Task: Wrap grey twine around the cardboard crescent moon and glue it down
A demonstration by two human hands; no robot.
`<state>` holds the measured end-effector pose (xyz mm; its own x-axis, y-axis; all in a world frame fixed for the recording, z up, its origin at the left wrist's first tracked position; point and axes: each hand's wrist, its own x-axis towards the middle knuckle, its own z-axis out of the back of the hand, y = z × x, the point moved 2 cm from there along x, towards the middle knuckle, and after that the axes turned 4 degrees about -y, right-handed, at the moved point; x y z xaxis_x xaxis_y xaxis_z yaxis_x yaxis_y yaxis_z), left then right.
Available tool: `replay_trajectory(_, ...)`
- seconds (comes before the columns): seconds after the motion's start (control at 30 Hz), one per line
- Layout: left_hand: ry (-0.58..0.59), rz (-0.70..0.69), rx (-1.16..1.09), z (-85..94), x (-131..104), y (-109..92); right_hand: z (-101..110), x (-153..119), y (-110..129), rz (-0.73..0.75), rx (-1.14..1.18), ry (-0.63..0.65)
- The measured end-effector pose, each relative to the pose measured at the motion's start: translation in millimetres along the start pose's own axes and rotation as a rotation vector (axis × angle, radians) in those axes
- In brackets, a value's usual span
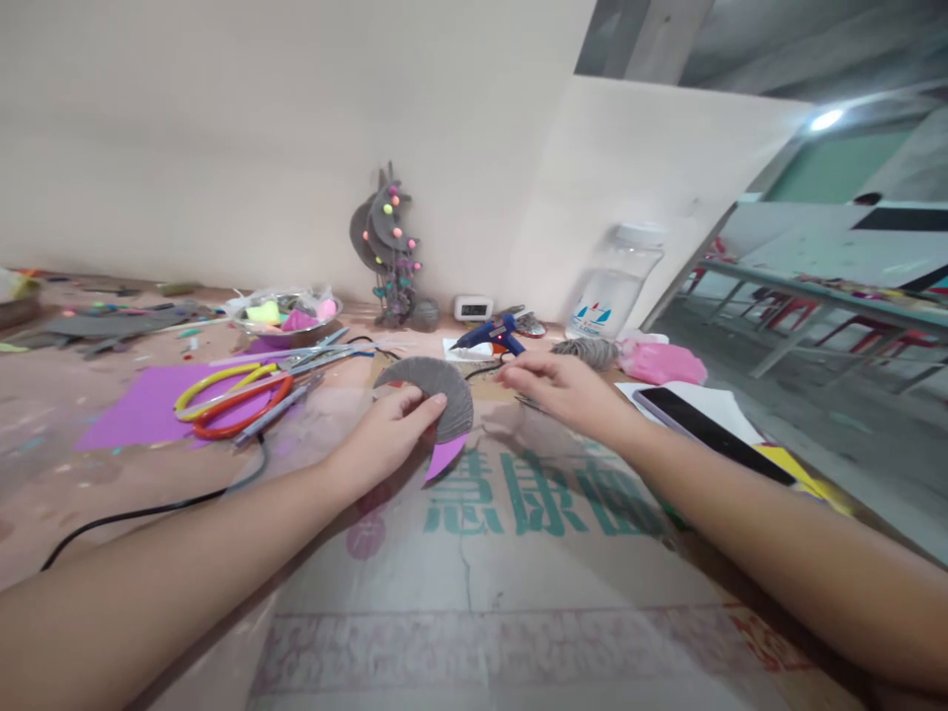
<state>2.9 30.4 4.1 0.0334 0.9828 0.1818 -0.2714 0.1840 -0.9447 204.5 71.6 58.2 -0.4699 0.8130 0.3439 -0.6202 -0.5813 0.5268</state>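
My left hand [391, 434] grips a crescent [436, 380] wrapped in grey yarn, thumb on top. A bare purple tip [448, 457] of the crescent points down toward me. To its right, my right hand [555, 388] hovers apart from the crescent, fingers drawn together. What they hold, if anything, is too blurred to make out. Just beyond the hands lies a blue glue gun [490, 336] on a white pad. A ball of grey yarn [587, 352] rests behind my right hand.
Scissors [233, 397] with yellow and orange handles lie on purple sheets [140, 407] at left. Behind are a bowl of pompoms [285, 314], a grey moon ornament [389, 237] and a small clock [473, 308]. A plastic jar [611, 281] and phone [711, 433] are at right.
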Motion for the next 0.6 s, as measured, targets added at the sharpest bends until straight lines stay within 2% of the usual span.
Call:
replay_trajectory(0.1, -0.011, 0.012, 0.018, 0.4, -1.3, -1.4, -20.8, -13.1, 19.7, 0.095, 0.055, 0.026)
replay_trajectory(0.23, -0.008, -0.021, 0.065, 2.3, -1.0, -2.6, -38.7, -26.2, 21.6, 0.157, 0.035, 0.07)
replay_trajectory(0.4, -0.004, -0.037, 0.055, 2.2, -1.5, -1.9, -52.2, -28.5, 13.0, 0.083, 0.142, 0.133)
replay_trajectory(0.6, -0.016, -0.065, 0.102, 2.1, -4.1, -5.0, -54.3, -26.6, 16.0, -0.002, 0.313, 0.155)
